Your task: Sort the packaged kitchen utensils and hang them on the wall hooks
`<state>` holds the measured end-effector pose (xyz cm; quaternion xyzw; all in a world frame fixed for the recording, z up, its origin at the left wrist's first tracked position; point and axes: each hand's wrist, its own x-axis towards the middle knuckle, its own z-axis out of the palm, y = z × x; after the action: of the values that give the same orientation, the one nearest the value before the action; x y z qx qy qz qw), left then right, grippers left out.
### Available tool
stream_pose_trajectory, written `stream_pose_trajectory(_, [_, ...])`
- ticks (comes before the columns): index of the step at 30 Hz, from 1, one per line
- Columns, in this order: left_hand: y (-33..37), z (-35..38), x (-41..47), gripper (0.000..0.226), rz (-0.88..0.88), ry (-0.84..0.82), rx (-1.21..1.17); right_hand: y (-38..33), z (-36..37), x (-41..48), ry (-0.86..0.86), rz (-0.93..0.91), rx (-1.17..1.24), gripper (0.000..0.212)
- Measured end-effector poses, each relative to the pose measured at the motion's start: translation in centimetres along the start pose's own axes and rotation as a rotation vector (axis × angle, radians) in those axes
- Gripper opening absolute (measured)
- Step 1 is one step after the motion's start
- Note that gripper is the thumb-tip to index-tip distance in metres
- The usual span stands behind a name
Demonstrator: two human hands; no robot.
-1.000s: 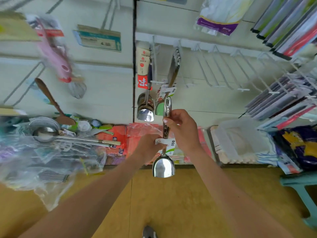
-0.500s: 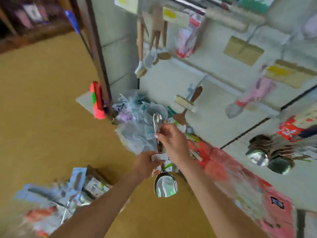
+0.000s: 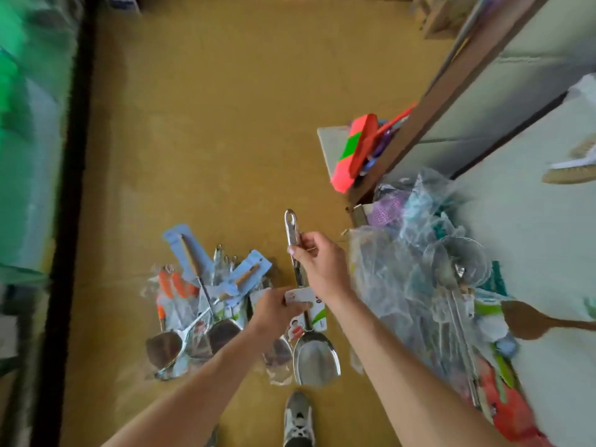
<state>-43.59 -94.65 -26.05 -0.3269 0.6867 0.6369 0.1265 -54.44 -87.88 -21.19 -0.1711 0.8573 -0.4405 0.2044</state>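
Note:
A steel scoop [image 3: 314, 354] with a long handle hangs upright in front of me, its bowl lowest. My right hand [image 3: 317, 264] grips the handle just below its hanging hole. My left hand [image 3: 275, 309] pinches the white and green paper label [image 3: 311, 312] wrapped round the lower handle. On the floor to the left lies a pile of packaged utensils [image 3: 206, 304]: steel ladles, blue-carded tools and orange-handled ones. A second heap in clear plastic bags [image 3: 419, 285] lies to the right against the wall.
A wooden spatula [image 3: 541, 322] sticks out at the right edge. A red and green packet [image 3: 354, 153] leans by a brown post [image 3: 451, 91]. My shoe [image 3: 298, 421] stands on the yellow floor [image 3: 209, 124] below the scoop. A dark shelf edge [image 3: 69, 188] runs along the left.
My view has swung left and down from the wall hooks to the floor. Both hands have kept their hold on the scoop and its label throughout.

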Motion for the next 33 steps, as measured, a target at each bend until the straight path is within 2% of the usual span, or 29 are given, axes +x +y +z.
stream_pose_trajectory(12, [-15.3, 0.4, 9.0, 0.010, -0.265, 0.209, -0.372, 13.3, 16.4, 7.9, -0.246, 0.109, -0.176, 0.021])
stream_pose_trajectory(16, [-20.0, -0.1, 11.4, 0.015, -0.336, 0.327, -0.453, 15.9, 21.8, 9.1, -0.290, 0.127, -0.194, 0.023])
stream_pose_trajectory(23, [-25.1, -1.1, 13.5, 0.020, -0.423, 0.477, -0.359, 18.3, 28.3, 9.5, -0.378, 0.135, -0.241, 0.026])
stream_pose_trajectory(29, [-24.4, -0.9, 14.0, 0.016, -0.397, 0.660, -0.152, 18.5, 29.0, 9.0, -0.305, 0.051, -0.307, 0.024])
stream_pose_trajectory(33, [-24.1, -1.0, 14.1, 0.020, -0.411, 0.716, -0.133, 18.8, 28.4, 9.1, -0.339, 0.013, -0.403, 0.031])
